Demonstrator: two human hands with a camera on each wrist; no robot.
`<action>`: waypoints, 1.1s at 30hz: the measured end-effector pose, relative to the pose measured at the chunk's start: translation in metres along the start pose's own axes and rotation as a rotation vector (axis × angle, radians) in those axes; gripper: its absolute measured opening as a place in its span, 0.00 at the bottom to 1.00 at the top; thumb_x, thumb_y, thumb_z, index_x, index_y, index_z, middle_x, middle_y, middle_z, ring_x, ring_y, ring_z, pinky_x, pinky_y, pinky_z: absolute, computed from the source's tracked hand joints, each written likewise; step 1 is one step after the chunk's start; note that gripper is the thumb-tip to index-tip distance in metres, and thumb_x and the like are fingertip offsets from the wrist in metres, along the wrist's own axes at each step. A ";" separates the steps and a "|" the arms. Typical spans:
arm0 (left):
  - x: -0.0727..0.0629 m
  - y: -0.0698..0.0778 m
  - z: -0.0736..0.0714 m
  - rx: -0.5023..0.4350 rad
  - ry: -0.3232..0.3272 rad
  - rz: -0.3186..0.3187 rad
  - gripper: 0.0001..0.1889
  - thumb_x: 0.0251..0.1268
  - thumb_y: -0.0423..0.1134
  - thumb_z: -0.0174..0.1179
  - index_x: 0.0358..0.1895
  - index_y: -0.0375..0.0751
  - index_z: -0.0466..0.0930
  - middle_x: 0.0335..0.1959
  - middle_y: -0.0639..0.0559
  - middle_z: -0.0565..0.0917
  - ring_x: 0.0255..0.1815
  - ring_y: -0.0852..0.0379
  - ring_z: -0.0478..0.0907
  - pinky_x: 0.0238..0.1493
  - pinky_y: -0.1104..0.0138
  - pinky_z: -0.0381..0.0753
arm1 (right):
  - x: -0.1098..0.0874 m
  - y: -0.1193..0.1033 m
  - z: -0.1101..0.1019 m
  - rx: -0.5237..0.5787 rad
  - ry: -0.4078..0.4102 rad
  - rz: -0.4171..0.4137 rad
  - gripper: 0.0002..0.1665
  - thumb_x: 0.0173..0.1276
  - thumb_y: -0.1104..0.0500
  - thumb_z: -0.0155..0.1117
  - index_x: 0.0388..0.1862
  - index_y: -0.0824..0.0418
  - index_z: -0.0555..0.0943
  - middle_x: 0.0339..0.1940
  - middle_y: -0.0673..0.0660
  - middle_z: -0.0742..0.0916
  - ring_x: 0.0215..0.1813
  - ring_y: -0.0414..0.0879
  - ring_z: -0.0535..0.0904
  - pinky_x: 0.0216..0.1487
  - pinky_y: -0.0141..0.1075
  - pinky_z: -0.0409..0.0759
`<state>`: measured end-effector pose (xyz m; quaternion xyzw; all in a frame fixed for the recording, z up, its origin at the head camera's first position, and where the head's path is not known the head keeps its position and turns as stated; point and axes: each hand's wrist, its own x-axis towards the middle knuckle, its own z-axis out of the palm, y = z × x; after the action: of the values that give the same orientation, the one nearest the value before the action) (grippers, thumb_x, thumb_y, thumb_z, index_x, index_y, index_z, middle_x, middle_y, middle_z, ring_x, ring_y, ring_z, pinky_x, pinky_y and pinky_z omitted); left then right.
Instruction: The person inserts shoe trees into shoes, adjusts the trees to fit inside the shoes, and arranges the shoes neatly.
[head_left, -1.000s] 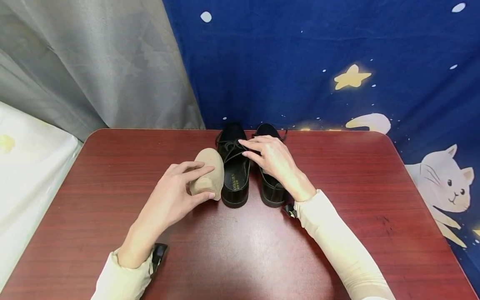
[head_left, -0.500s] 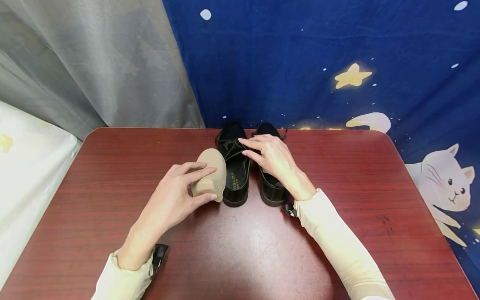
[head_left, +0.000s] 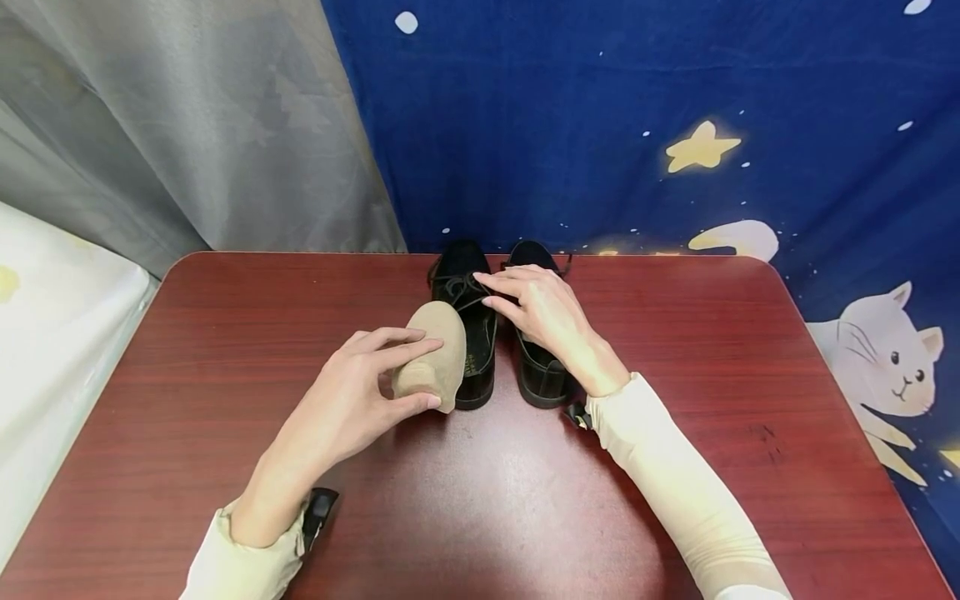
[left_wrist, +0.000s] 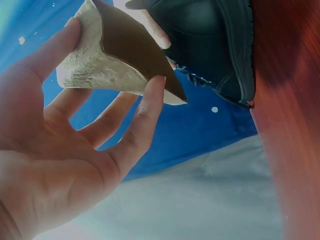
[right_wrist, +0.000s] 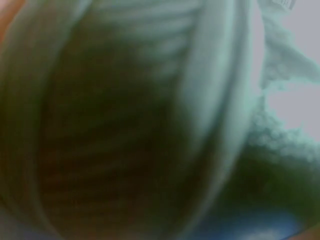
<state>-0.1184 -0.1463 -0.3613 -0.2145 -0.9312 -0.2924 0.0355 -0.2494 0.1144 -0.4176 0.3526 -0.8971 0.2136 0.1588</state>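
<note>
My left hand [head_left: 348, 392] pinches a beige moulded paper shoe insert [head_left: 441, 346] between thumb and fingers. The insert is held up at the heel end of the left black lace-up shoe [head_left: 483, 390], partly covering its opening. In the left wrist view, the insert [left_wrist: 107, 65] shows a rough hollow shape with a thin edge, beside the shoe [left_wrist: 205, 42]. My right hand [head_left: 543, 312] lies over the right black shoe [head_left: 542, 379]; its nearly straight fingertips rest by the left shoe's laces. Exactly what they touch is unclear.
Both shoes stand side by side at the far edge of a reddish-brown table [head_left: 480, 508], toes toward a blue curtain [head_left: 525, 117]. A grey curtain [head_left: 225, 125] hangs at the back left. Only a blurred dark close-up fills the right wrist view.
My left hand has carried the insert a little to the right, over more of the left shoe's opening. My right hand has hardly moved.
</note>
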 end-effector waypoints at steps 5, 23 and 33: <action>-0.001 0.000 0.001 -0.011 0.005 0.000 0.33 0.50 0.51 0.77 0.64 0.61 0.80 0.60 0.55 0.79 0.60 0.50 0.73 0.58 0.51 0.71 | 0.000 0.000 0.001 0.002 0.005 0.000 0.23 0.72 0.49 0.63 0.64 0.48 0.81 0.55 0.55 0.87 0.59 0.50 0.80 0.65 0.42 0.71; 0.000 0.010 0.006 -0.098 -0.013 -0.003 0.31 0.49 0.50 0.78 0.61 0.61 0.82 0.57 0.58 0.81 0.51 0.56 0.76 0.50 0.58 0.74 | 0.000 0.001 0.003 0.003 0.046 -0.012 0.23 0.70 0.47 0.64 0.62 0.49 0.83 0.52 0.53 0.88 0.57 0.50 0.81 0.63 0.42 0.73; 0.003 0.012 0.009 -0.096 -0.016 -0.002 0.30 0.48 0.52 0.78 0.60 0.60 0.83 0.56 0.57 0.82 0.57 0.54 0.76 0.56 0.56 0.75 | 0.000 0.002 0.003 0.001 0.039 -0.004 0.23 0.71 0.47 0.64 0.62 0.48 0.83 0.52 0.53 0.88 0.58 0.50 0.81 0.63 0.42 0.73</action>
<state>-0.1156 -0.1314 -0.3622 -0.2172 -0.9167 -0.3349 0.0173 -0.2510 0.1138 -0.4208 0.3500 -0.8931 0.2206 0.1765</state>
